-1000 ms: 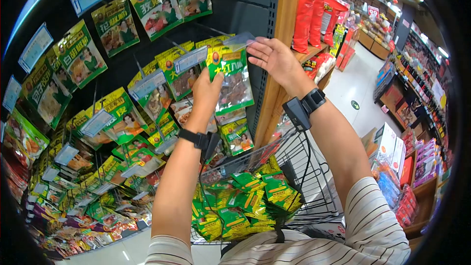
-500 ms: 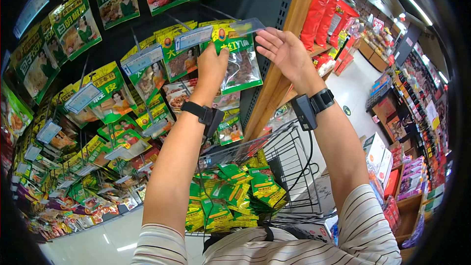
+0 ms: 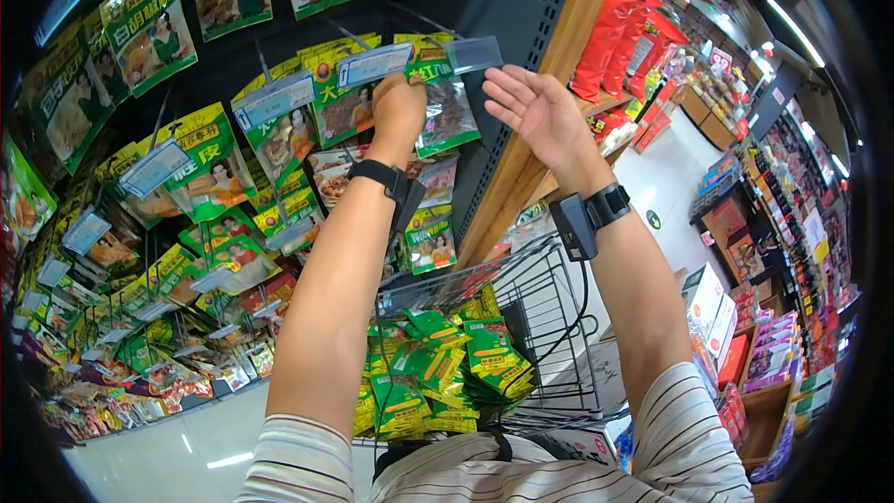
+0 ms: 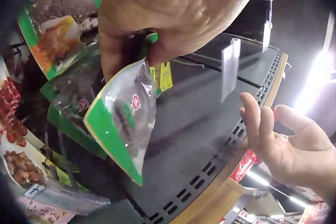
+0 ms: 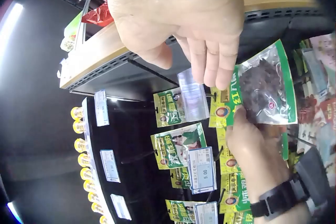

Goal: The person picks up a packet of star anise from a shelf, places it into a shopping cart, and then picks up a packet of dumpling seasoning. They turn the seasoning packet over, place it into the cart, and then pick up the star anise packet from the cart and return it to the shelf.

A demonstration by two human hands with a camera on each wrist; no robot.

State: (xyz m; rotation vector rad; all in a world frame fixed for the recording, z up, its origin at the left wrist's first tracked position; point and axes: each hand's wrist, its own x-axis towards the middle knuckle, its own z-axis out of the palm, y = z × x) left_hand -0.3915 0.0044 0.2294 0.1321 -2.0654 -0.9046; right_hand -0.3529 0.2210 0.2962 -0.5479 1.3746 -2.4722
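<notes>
My left hand (image 3: 399,112) grips the edge of a green and yellow spice packet (image 3: 452,116) at the front of a peg hook. Dark brown pieces show through its clear window. In the left wrist view, thumb and fingers pinch the bent packet (image 4: 128,113), with more packets behind. My right hand (image 3: 540,116) is raised to the right, palm facing the shelf, fingers straight and holding nothing. Between the hands, a clear plastic tag holder (image 3: 473,54) sticks out at the hook's end, close to the right fingertips.
Below the arms, a wire shopping cart (image 3: 549,317) holds a heap of green and yellow packets (image 3: 438,363). Hanging packets (image 3: 200,172) and price tags (image 3: 275,101) fill the rack at left. A wooden post (image 3: 521,121) borders it, with red bags (image 3: 605,47) beyond.
The plastic tag holder has come down from its raised tilt, and the right fingers are now apart from it. The left hand has moved the packet farther back toward the rack. The view has shifted.
</notes>
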